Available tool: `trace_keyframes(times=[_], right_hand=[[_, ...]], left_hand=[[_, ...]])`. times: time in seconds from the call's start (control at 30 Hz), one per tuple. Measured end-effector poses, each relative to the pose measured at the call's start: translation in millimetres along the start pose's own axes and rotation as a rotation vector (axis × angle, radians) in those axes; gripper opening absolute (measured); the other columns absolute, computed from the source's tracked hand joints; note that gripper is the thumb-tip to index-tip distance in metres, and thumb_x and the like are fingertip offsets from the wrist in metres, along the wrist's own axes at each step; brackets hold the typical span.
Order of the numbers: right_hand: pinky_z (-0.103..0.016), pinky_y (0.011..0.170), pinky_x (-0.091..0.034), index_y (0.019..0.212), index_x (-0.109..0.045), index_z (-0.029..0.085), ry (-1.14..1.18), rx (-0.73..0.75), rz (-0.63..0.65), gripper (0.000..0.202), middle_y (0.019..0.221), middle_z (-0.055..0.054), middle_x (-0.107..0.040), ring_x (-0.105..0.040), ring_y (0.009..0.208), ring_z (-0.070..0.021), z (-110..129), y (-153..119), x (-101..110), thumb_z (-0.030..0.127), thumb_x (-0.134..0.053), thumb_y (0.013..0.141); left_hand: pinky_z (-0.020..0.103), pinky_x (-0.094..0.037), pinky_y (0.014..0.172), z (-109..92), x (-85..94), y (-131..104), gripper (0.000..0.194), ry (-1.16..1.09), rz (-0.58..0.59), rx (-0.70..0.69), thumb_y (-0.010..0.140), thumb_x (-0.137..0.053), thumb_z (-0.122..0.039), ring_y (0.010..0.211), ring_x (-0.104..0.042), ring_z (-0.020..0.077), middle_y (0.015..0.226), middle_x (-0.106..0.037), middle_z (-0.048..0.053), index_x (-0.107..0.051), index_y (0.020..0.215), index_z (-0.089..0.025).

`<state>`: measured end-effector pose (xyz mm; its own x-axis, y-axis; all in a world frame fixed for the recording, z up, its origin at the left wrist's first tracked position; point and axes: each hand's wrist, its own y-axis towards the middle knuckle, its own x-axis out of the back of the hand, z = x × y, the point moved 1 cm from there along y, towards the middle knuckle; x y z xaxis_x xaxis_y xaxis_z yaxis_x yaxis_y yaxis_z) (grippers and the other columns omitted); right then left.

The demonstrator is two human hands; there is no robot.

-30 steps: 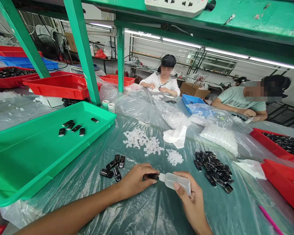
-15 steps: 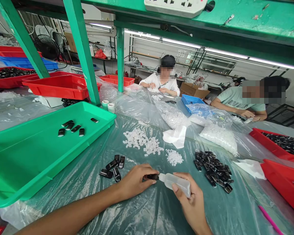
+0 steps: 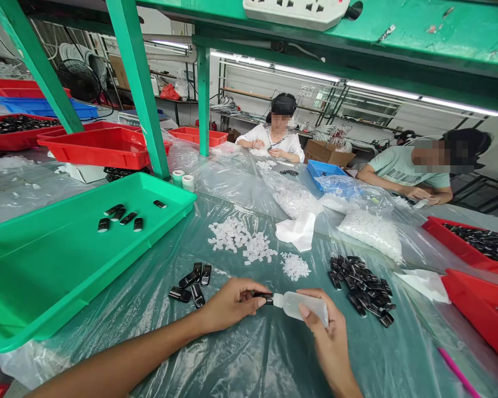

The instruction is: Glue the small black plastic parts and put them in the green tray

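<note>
My left hand (image 3: pixel 231 304) pinches a small glossy black plastic piece (image 3: pixel 264 297) between thumb and fingers. A translucent squeeze bottle (image 3: pixel 301 307) lies in the closed grip of my right hand (image 3: pixel 326 326), its nozzle end pointing left against the black piece; whether the tip touches it I cannot tell. Several similar black pieces (image 3: pixel 196 281) rest on the plastic sheet left of my hands. To the right is a bigger heap of black pieces (image 3: pixel 363 287). Beyond my hands sit small white parts (image 3: pixel 232 235) and a pile of finer white bits (image 3: pixel 294 267).
At left stands a green tray (image 3: pixel 78 276) holding several black pieces. Red bins (image 3: pixel 481 309) line the right edge, near a pink stick (image 3: pixel 456 370). A bag of white parts (image 3: pixel 371 232) lies farther back. Two people work across the table. A green frame post (image 3: pixel 139 88) rises at left.
The squeeze bottle and black piece have shifted slightly right, and the bottle lies a little more level. Both hands keep their hold.
</note>
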<state>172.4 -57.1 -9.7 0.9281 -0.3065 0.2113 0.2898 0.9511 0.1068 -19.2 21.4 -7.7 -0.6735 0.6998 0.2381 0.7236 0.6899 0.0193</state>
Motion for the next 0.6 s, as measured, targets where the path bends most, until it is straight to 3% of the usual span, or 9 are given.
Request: trace_keyframes(times=[0.17,0.6], right_hand=[[-0.022,0.053,-0.041,0.090,-0.057,0.020,0.002,0.000,-0.020,0.027,0.077,-0.003,-0.057,-0.052,0.065,-0.0170,0.2,0.7,-0.7,0.043,-0.058,0.077],[-0.022,0.053,-0.043,0.091,-0.058,0.020,0.033,-0.019,-0.012,0.027,0.076,-0.002,-0.057,-0.051,0.064,-0.0164,0.8,0.7,-1.5,0.044,-0.058,0.076]], left_hand=[[0.021,-0.037,0.056,0.4,0.5,-0.4,0.036,0.069,-0.013,-0.031,0.081,-0.059,-0.034,0.068,-0.051,0.0143,0.090,-0.063,0.005,-0.060,0.115,-0.021],[0.022,-0.040,0.060,-3.5,1.1,-0.1,0.030,0.238,-0.097,-0.071,0.081,-0.059,-0.034,0.073,-0.057,0.0166,0.093,-0.066,0.004,-0.064,0.109,-0.022]])
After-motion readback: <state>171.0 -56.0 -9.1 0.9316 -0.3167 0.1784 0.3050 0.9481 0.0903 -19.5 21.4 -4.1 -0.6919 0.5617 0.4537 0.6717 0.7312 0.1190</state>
